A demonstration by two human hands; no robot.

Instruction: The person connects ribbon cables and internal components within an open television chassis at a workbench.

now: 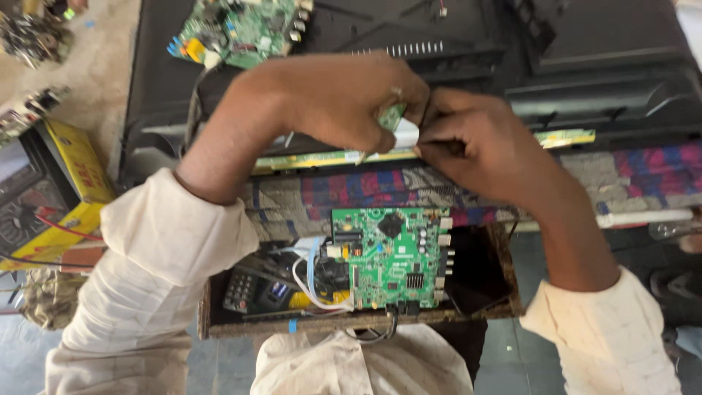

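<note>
**Two hands pinch a flat white cable**

The left hand (333,102) and right hand (468,139) are both closed on a flat white cable (406,132) at the near edge of the black TV back (585,58), just above the long thin board strip (329,158). A green circuit board (391,256) sits in the open box below. Best to hold the cable flat and straight, and push gently
</note>
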